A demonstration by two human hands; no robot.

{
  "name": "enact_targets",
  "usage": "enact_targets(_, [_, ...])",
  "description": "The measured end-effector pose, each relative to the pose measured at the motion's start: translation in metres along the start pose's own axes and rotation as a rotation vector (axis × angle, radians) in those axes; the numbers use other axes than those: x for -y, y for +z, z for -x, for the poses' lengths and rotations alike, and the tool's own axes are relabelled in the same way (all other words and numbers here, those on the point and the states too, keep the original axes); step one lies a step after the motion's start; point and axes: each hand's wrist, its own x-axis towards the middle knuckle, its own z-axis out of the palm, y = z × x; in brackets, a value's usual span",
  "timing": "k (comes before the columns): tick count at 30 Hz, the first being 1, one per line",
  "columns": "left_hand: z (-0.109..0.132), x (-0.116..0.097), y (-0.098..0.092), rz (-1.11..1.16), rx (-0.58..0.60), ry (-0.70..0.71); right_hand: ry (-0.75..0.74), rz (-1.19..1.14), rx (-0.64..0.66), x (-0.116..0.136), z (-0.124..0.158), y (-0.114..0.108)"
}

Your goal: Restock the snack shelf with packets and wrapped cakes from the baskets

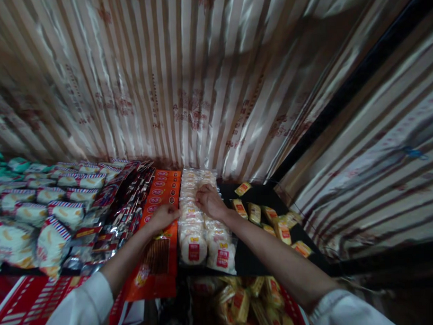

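Two columns of clear-wrapped round white crackers [193, 248] with red labels lie in the middle of the dark shelf. My right hand [210, 201] rests on the right column towards the back, its fingers bent and pressed together; whether they grip a packet is hidden. At the left column's edge is my left hand [165, 216], over the orange packages [164, 188], with its fingertips drawn together against the cracker wrappers. What it holds, if anything, is too small to tell.
Small yellow packets [254, 212] lie scattered on the right of the shelf. Dark red packages [132, 198] and white snack bags [30, 214] fill the left. Below are a red basket [40, 301] and more yellow packets [239, 304]. A striped curtain [199, 87] hangs behind.
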Motion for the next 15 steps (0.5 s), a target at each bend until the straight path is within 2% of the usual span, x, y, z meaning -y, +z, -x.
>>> enact_targets(4, [0.006, 0.002, 0.005, 0.195, 0.028, -0.015, 0.023, -0.031, -0.036, 0.002, 0.003, -0.002])
enact_targets(10, [0.002, 0.001, 0.016, 0.229, -0.039, 0.043, -0.049, -0.080, -0.113, 0.008, 0.017, -0.011])
enact_targets(15, [-0.002, 0.000, 0.022, 0.241, -0.134, 0.072, -0.077, -0.106, -0.047, 0.008, 0.023, -0.007])
